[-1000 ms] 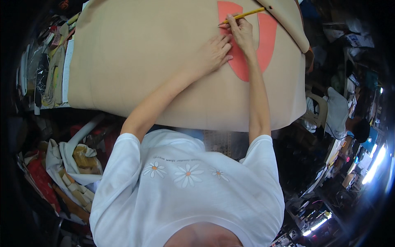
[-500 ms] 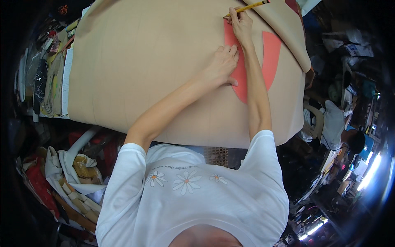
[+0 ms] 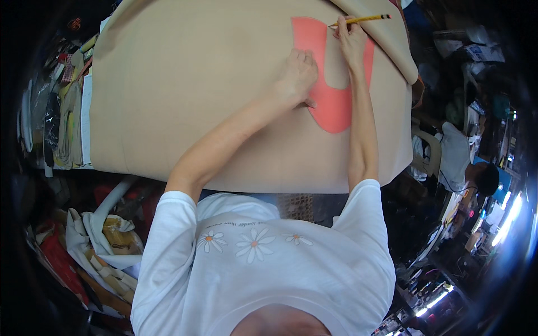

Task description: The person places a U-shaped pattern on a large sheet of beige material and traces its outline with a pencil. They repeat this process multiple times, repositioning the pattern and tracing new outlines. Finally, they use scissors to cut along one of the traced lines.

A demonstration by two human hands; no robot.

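Pencil (image 3: 370, 19) shifted rightward, right grip (image 3: 352, 45) pinching it, left grip (image 3: 299, 74) spread, U-shaped coral template (image 3: 332, 111)

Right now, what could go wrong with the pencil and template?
1. The left fingers rest only on the left leg of the flat, coral-red, U-shaped template; it might pivot.
2. The tip of the slim yellow pencil sits by that leg's upper inner corner; a slip could mark the smooth tan sheet.
3. The bare right forearm crosses the other leg and might nudge it.
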